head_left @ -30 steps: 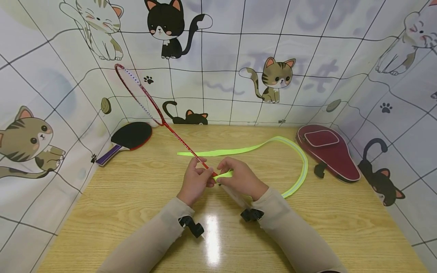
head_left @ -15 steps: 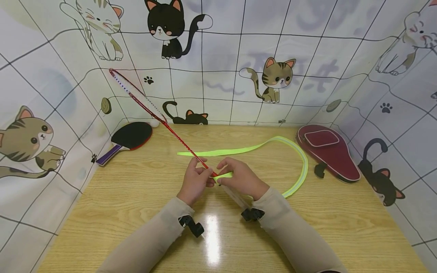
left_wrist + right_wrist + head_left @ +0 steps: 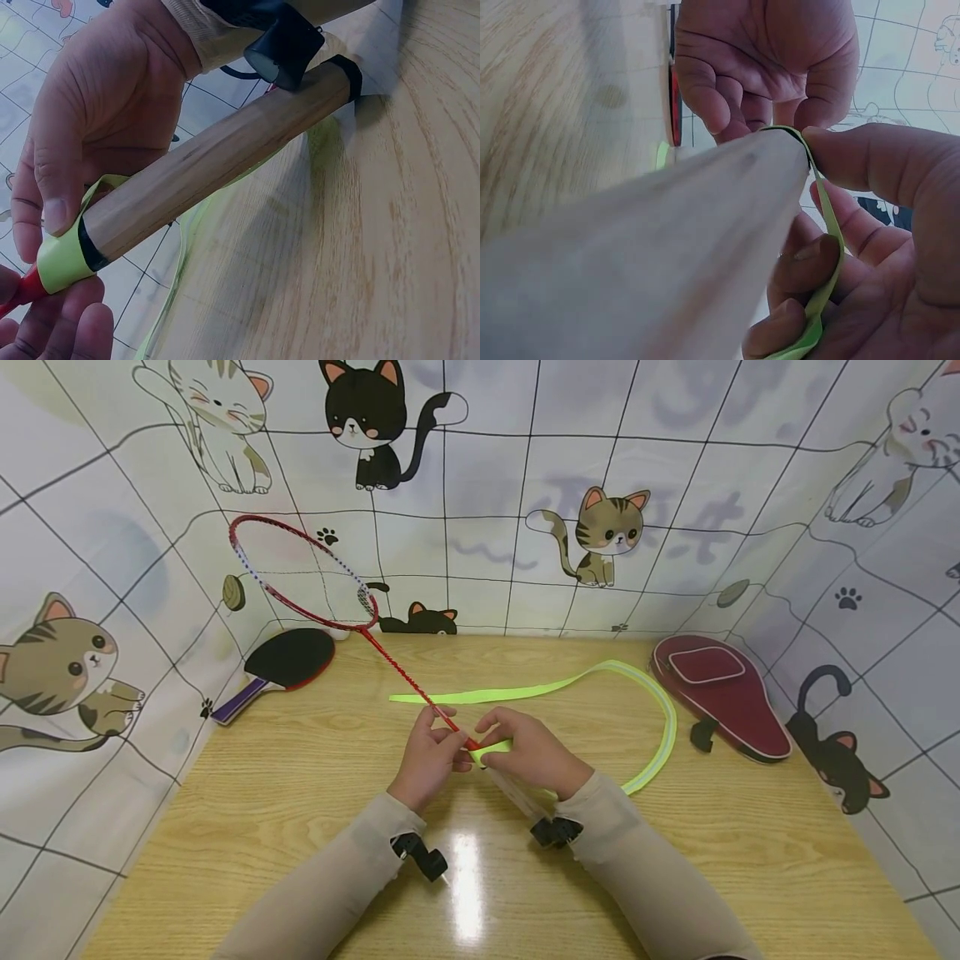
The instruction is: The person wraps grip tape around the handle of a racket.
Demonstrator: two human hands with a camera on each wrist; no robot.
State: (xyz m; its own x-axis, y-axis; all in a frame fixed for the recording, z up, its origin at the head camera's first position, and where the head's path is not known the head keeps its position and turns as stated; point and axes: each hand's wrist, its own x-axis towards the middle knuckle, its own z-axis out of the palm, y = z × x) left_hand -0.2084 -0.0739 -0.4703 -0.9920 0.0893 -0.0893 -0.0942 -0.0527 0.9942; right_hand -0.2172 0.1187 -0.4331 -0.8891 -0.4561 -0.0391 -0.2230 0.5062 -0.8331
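A red badminton racket slants up to the far left, its oval face toward the wall. Its bare wooden handle has black bands at both ends. Yellow-green grip tape circles the handle's top, beside the red cone. My left hand pinches the racket there between thumb and fingers. My right hand holds the tape just off the handle; in the right wrist view its thumb lies on the tape and the strip runs down across its curled fingers. The tape's long loose length curves over the table.
A black table tennis bat with a purple handle lies at the back left, a white ball partly hidden near it. At the right lie a maroon bat case and a small black piece. A cat-print cloth surrounds the wooden table.
The racket has turned about its shaft: its head went from a narrow view, through edge-on, to a wide oval. Both hands stay nearly in place; the loose tape lies as before.
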